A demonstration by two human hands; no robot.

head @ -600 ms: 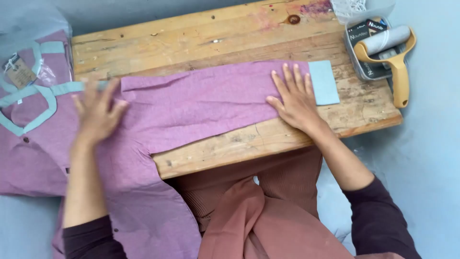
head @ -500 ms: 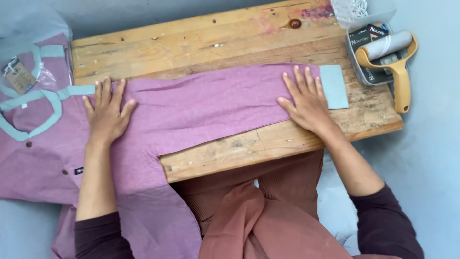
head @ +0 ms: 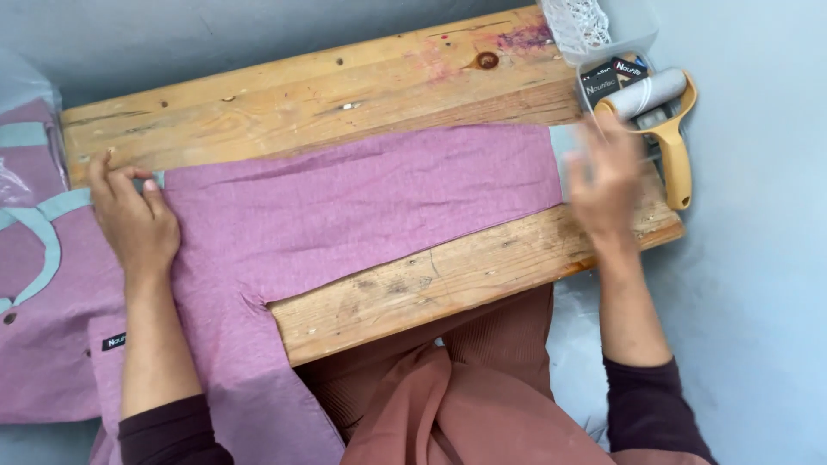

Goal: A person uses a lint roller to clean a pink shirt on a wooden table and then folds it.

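Here the purple shirt's sleeve (head: 362,202) lies flat along the wooden surface (head: 284,95), its body hanging off the left edge. The left hand (head: 133,220) pinches its shoulder seam, anchoring the cloth. The right hand (head: 607,176), blurred, fingers loosely spread, hovers over the pale cuff, beside a yellow-handled lint roller (head: 659,116).

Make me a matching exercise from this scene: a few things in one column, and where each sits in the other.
1 long pink cloth sleeve
2 yellow-handled lint roller
3 left hand
4 clear plastic tub of white lace

a top right table corner
b near the shirt's shoulder
c spread across the wooden table
d right table edge, on a clear tray

Pairs: 1-c, 2-d, 3-b, 4-a
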